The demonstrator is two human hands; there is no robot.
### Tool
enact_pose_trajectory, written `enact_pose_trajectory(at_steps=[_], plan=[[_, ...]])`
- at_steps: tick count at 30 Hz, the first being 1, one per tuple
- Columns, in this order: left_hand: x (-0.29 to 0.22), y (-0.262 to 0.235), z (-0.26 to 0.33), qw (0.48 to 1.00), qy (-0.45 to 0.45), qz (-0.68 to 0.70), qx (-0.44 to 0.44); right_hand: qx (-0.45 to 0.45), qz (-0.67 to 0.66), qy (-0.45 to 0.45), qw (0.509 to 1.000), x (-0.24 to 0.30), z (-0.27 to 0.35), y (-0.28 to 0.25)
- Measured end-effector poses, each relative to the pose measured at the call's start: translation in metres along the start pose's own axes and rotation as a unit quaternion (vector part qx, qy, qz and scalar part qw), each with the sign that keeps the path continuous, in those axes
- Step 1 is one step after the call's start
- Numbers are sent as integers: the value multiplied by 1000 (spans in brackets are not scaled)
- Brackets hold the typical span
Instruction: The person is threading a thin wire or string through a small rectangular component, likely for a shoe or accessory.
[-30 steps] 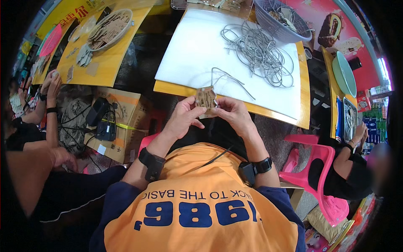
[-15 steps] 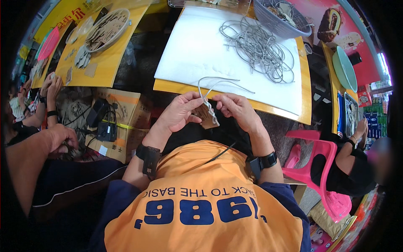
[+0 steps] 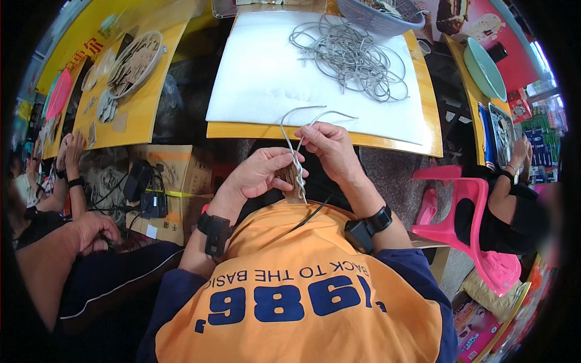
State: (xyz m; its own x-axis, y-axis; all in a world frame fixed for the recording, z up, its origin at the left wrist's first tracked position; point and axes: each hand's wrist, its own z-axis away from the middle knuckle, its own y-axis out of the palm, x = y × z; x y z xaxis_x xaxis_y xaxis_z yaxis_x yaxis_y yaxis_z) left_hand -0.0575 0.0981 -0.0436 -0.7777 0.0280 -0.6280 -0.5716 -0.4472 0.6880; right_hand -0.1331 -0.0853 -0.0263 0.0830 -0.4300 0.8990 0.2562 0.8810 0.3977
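Note:
Between my hands, in front of my chest, is a grey cord [image 3: 298, 164] twisted or knotted into a short braid, with two loose ends rising toward the table. A small brown card-like piece [image 3: 292, 181] lies against the braid. My left hand [image 3: 266, 172] is closed, pinching the braid and the brown piece between thumb and fingers. My right hand [image 3: 330, 148] is closed on one loose cord end, just right of the braid. What the brown piece is made of, I cannot tell.
Ahead is a yellow table [image 3: 431, 130] under a white foam sheet [image 3: 254, 72], bearing a tangled heap of grey cord [image 3: 357, 57] and a grey basket [image 3: 381, 24]. Seated people work at both sides. A pink chair [image 3: 478, 224] stands to the right, a cardboard box [image 3: 175, 175] to the left.
The view has shifted slightly. My right hand has moved up and closer to the braid, and now pinches a cord end. My left hand keeps its hold on the braid.

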Motion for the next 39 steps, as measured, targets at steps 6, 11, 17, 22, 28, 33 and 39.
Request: enact_pose_trajectory(at_steps=[6,11,17,22,28,33,39], plan=[[-5,4,8,999,-2,-48,9,69,24,-8,997,2,0,-1],[-5,4,6,994,-10,-108,23,116,66,149,980,-6,-5,-10],[-6,10,7,986,-53,-156,14,106,20,150,983,-4,-3,-2],[-1,14,6,983,-84,-164,17,72,-118,63,988,7,-5,-14],[2,14,3,981,-97,-165,10,34,-147,38,988,17,-6,-21],[3,13,-1,985,-88,-148,1,-11,-147,-14,989,20,-9,-25],[0,6,-3,997,-60,-46,11,-35,-162,-78,983,18,-15,-34]])
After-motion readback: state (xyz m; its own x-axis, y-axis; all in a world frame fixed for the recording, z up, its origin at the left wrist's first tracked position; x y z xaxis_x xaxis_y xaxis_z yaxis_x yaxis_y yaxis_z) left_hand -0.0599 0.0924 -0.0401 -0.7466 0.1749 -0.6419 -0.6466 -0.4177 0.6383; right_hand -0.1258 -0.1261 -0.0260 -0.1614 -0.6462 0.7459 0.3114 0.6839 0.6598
